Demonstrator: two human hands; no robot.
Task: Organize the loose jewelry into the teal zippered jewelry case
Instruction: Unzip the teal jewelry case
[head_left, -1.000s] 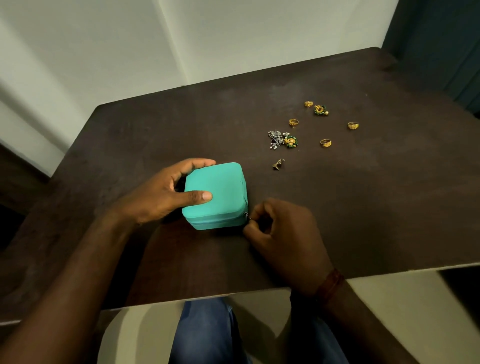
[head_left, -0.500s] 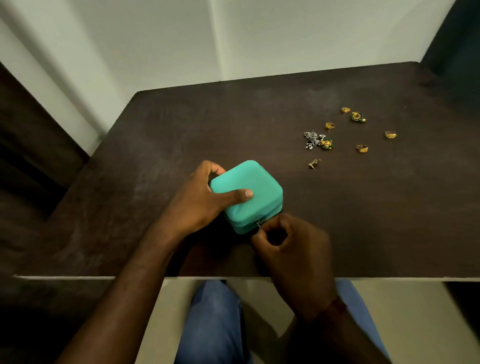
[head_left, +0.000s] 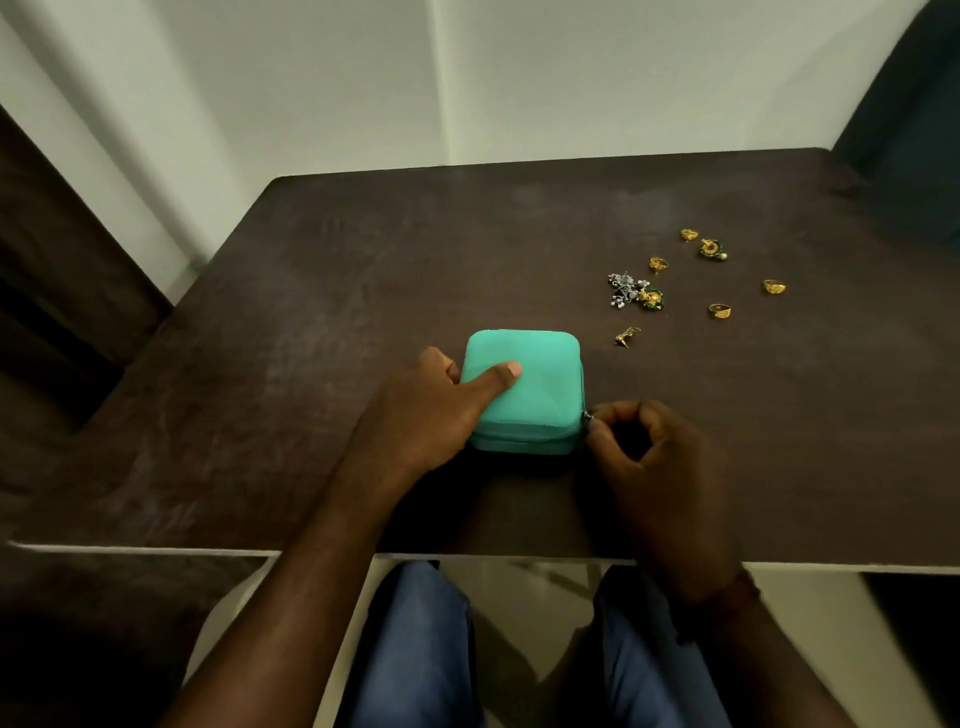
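The teal zippered jewelry case (head_left: 535, 395) sits closed on the dark table (head_left: 322, 312), near its front edge. My left hand (head_left: 431, 415) grips the case from the left, thumb lying across the lid. My right hand (head_left: 644, 452) pinches the small metal zipper pull (head_left: 587, 415) at the case's near right corner. Loose jewelry lies beyond the case to the right: a silver cluster (head_left: 626, 290) touching a green and gold earring (head_left: 652, 298), a second green earring (head_left: 710, 249), several gold rings such as one ring (head_left: 720, 310), and a small gold piece (head_left: 627, 336).
A white wall stands behind the table. A dark teal chair back (head_left: 914, 135) rises at the far right corner. Dark furniture (head_left: 57, 291) flanks the table on the left. My knees in blue jeans (head_left: 415, 649) show under the table's front edge.
The case has turned to sit square to me, and the view has shifted. My right hand, pinching the pull, has moved from the front side to the near right corner.
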